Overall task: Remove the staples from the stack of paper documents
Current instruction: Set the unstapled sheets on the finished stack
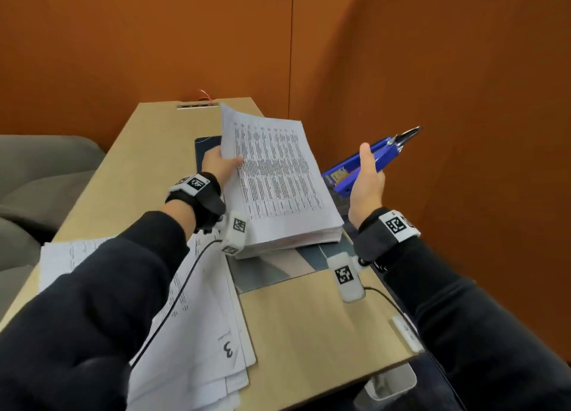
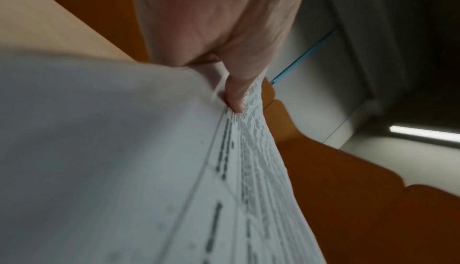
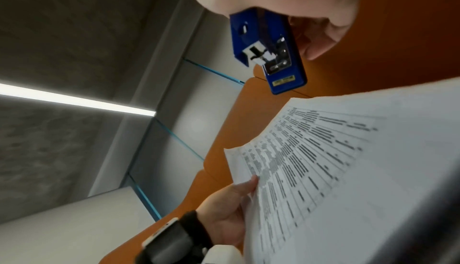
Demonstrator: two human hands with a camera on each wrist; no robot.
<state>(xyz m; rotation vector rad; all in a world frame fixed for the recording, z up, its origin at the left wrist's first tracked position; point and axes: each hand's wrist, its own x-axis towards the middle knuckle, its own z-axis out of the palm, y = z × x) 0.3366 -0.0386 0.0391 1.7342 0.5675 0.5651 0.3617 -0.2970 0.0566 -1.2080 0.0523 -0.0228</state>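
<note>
A thick stack of printed documents (image 1: 278,188) lies on a mat in the middle of the table. My left hand (image 1: 219,163) pinches the left edge of the top sheets (image 2: 239,134) and lifts them, thumb on the printed face. My right hand (image 1: 366,175) is raised to the right of the stack and grips a blue staple remover (image 1: 374,160), whose metal jaws point up and away from the paper. The right wrist view shows the blue staple remover (image 3: 268,51) from behind, above the lifted sheets (image 3: 336,170). No staple shows in any view.
A loose spread of sheets (image 1: 197,318), one marked 3, lies at the near left of the wooden table (image 1: 309,318). A patterned mat (image 1: 278,268) lies under the stack. Orange walls close in behind and right. A grey sofa (image 1: 40,169) stands left.
</note>
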